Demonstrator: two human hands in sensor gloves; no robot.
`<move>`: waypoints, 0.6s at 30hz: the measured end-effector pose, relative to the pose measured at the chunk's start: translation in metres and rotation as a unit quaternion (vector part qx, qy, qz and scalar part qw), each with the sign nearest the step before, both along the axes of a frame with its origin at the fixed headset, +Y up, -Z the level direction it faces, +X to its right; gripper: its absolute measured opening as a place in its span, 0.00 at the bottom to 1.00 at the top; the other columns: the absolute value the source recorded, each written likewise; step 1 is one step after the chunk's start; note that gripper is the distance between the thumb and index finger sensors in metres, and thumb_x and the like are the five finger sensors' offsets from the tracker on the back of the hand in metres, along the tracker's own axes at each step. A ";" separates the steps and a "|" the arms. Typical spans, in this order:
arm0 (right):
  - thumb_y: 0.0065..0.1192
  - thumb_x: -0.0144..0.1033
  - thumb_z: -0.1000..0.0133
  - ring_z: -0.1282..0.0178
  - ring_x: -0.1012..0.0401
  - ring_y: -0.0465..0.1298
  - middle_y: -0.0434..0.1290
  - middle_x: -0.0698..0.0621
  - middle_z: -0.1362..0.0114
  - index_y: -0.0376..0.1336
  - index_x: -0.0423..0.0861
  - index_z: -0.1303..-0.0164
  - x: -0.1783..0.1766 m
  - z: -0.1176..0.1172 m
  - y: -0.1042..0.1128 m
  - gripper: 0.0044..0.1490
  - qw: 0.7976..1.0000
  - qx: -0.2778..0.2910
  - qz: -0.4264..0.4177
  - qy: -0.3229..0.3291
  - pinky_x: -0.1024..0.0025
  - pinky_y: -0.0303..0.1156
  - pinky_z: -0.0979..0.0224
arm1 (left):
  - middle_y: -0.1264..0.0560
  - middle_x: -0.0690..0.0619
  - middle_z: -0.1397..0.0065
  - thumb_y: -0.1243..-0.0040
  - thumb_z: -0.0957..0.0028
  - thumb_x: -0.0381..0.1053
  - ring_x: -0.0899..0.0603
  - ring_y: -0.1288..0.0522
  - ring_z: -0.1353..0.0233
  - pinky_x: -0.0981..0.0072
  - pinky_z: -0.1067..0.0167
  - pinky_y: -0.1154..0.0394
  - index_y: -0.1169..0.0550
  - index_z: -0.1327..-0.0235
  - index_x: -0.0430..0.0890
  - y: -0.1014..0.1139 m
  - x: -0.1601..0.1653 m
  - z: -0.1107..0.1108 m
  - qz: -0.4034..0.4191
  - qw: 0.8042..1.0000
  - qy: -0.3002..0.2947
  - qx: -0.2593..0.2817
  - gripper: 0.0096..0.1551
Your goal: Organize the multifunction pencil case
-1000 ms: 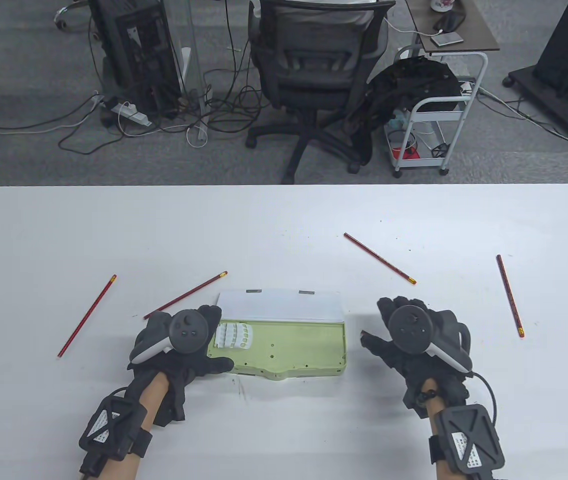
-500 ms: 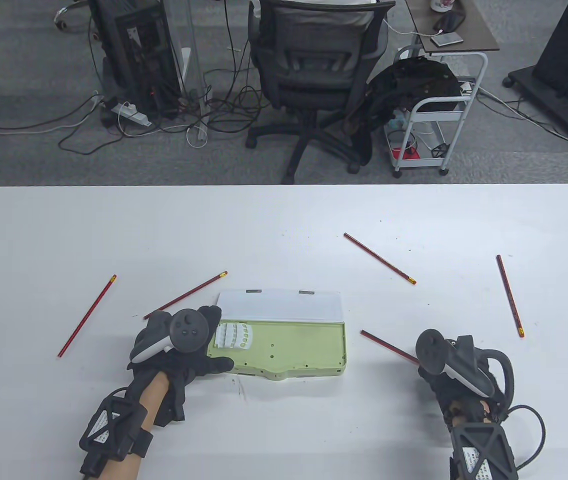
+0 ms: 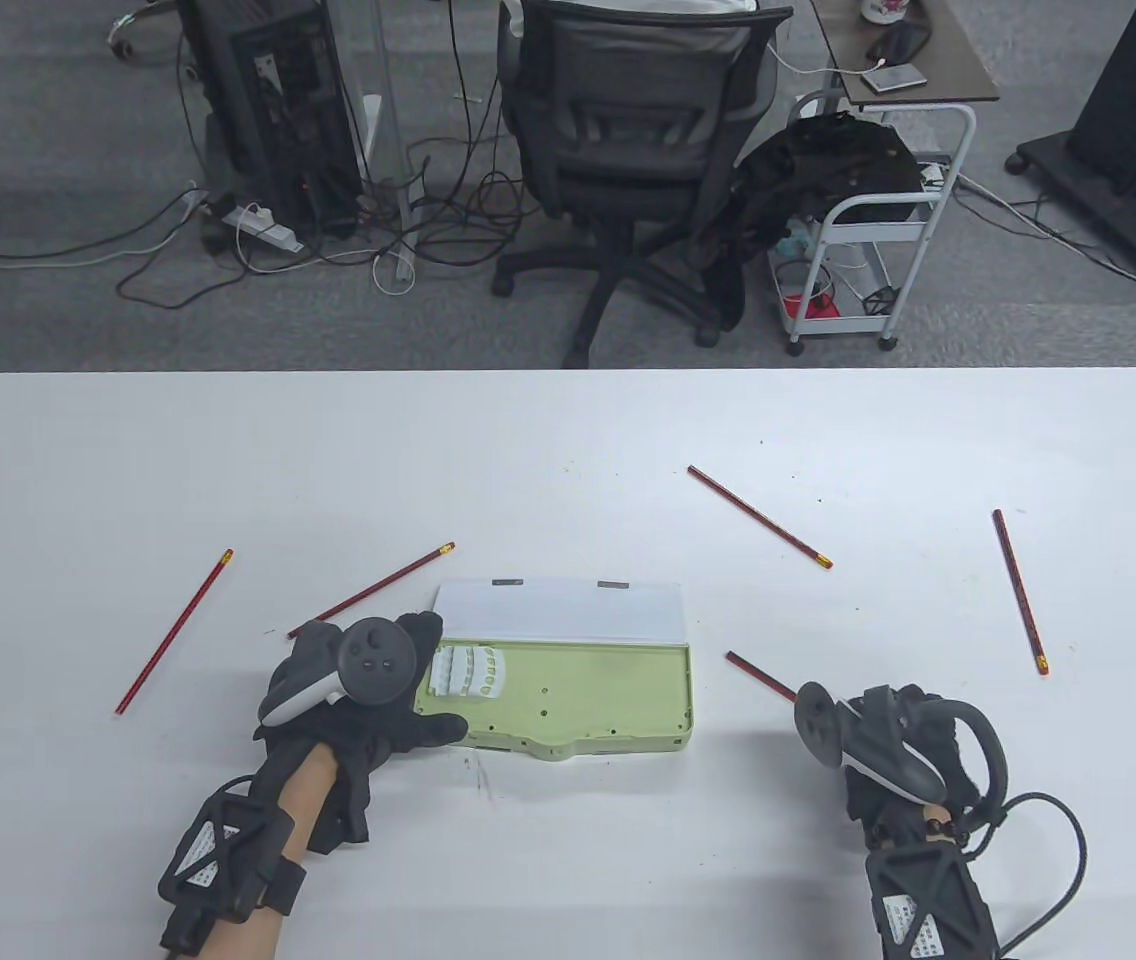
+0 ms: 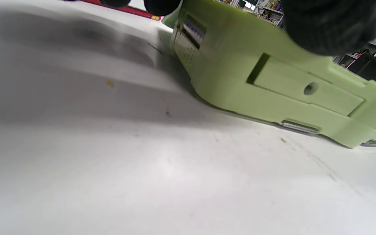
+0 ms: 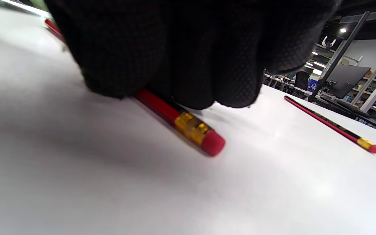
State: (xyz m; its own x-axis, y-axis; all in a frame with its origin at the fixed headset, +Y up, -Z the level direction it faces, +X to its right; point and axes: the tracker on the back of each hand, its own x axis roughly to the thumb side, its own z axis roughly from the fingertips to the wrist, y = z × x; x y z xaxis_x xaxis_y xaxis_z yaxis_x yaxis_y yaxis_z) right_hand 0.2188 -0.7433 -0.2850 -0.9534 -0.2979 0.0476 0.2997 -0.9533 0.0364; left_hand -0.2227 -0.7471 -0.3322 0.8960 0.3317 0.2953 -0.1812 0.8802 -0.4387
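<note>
Green case: the pencil case [image 3: 568,700] lies open near the front edge of the white table [image 3: 568,440], its white lid [image 3: 558,608] folded back on the far side; the tray looks bare apart from a white ribbed holder [image 3: 468,672] at its left end.
Left hand: the left hand [image 3: 358,695] rests on the case's left end, fingers spread and mostly straight, steadying it rather than gripping.
Right hand: the right hand [image 3: 878,745] sits right of the case, fingers curled down onto a red pencil [image 3: 760,675]; the right wrist view shows the gloved fingertips [image 5: 207,81] closed over the shaft just above its eraser end [image 5: 212,143].
Progress: early, by my reading. No pencil is in the tray yet.
Left to do: four more pencils lie loose, two to the left [image 3: 173,632] [image 3: 373,590], two to the right [image 3: 760,517] [image 3: 1020,590].
Room: open tabletop between right hand and tray; the case's right wall is the only edge to clear.
</note>
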 end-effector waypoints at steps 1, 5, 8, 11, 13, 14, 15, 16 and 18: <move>0.72 0.41 0.54 0.39 0.48 0.82 0.81 0.45 0.41 0.75 0.45 0.49 -0.001 0.000 0.000 0.25 1.000 0.001 0.001 0.003 0.48 0.78 0.31 | 0.51 0.36 0.10 0.42 0.59 0.72 0.22 0.51 0.15 0.20 0.30 0.46 0.56 0.15 0.42 0.000 0.000 0.000 0.000 1.000 0.000 0.000 0.68; 0.73 0.40 0.54 0.41 0.48 0.83 0.81 0.44 0.42 0.76 0.44 0.50 -0.005 0.002 -0.001 0.23 1.000 0.003 0.010 0.015 0.48 0.79 0.32 | 0.51 0.37 0.10 0.41 0.59 0.72 0.22 0.51 0.15 0.20 0.30 0.47 0.56 0.15 0.42 0.000 -0.001 0.000 0.002 1.000 0.000 -0.002 0.68; 0.73 0.39 0.53 0.42 0.47 0.83 0.82 0.43 0.43 0.76 0.43 0.51 -0.009 0.002 -0.002 0.23 1.000 0.000 0.019 0.023 0.48 0.79 0.32 | 0.51 0.37 0.10 0.42 0.58 0.72 0.22 0.51 0.15 0.20 0.30 0.47 0.56 0.15 0.42 0.000 -0.001 0.000 0.003 1.000 0.000 -0.001 0.68; 0.72 0.39 0.52 0.43 0.47 0.83 0.82 0.41 0.44 0.76 0.41 0.50 -0.010 0.002 -0.004 0.24 0.999 -0.001 0.023 0.025 0.46 0.79 0.33 | 0.51 0.36 0.10 0.42 0.58 0.72 0.22 0.51 0.15 0.20 0.30 0.46 0.56 0.15 0.41 0.000 -0.001 0.000 0.001 1.000 -0.001 0.000 0.68; 0.72 0.40 0.51 0.43 0.46 0.83 0.82 0.41 0.44 0.75 0.40 0.49 -0.010 0.001 -0.004 0.24 0.999 -0.009 0.024 0.025 0.46 0.79 0.33 | 0.51 0.36 0.10 0.42 0.58 0.72 0.22 0.51 0.15 0.20 0.30 0.46 0.56 0.15 0.41 0.000 -0.001 0.000 0.002 1.000 -0.001 0.000 0.68; 0.71 0.41 0.51 0.43 0.46 0.83 0.81 0.40 0.44 0.75 0.40 0.48 -0.010 0.000 -0.005 0.25 0.999 -0.014 0.021 0.022 0.45 0.79 0.33 | 0.51 0.36 0.10 0.42 0.58 0.72 0.22 0.51 0.15 0.20 0.30 0.46 0.56 0.15 0.42 0.000 -0.001 0.000 0.002 1.000 -0.001 -0.001 0.68; 0.70 0.41 0.50 0.43 0.46 0.82 0.81 0.40 0.44 0.74 0.40 0.48 -0.010 0.000 -0.006 0.26 0.999 -0.018 0.021 0.019 0.44 0.78 0.33 | 0.51 0.37 0.10 0.42 0.58 0.72 0.22 0.51 0.15 0.20 0.30 0.47 0.56 0.15 0.42 0.000 -0.001 0.000 0.003 1.000 -0.001 -0.001 0.68; 0.69 0.42 0.50 0.42 0.45 0.82 0.81 0.40 0.44 0.74 0.40 0.47 -0.010 -0.001 -0.007 0.26 0.999 -0.021 0.023 0.018 0.44 0.78 0.32 | 0.51 0.36 0.10 0.42 0.58 0.72 0.22 0.51 0.15 0.20 0.30 0.46 0.56 0.15 0.42 0.000 -0.001 0.000 0.003 1.000 -0.001 -0.001 0.68; 0.68 0.42 0.49 0.42 0.45 0.81 0.80 0.40 0.43 0.73 0.39 0.46 -0.010 -0.003 -0.008 0.27 0.999 -0.032 0.027 0.014 0.43 0.77 0.32 | 0.51 0.37 0.10 0.42 0.58 0.72 0.22 0.51 0.15 0.20 0.30 0.46 0.56 0.15 0.42 0.000 -0.001 0.000 0.005 1.000 -0.001 -0.002 0.68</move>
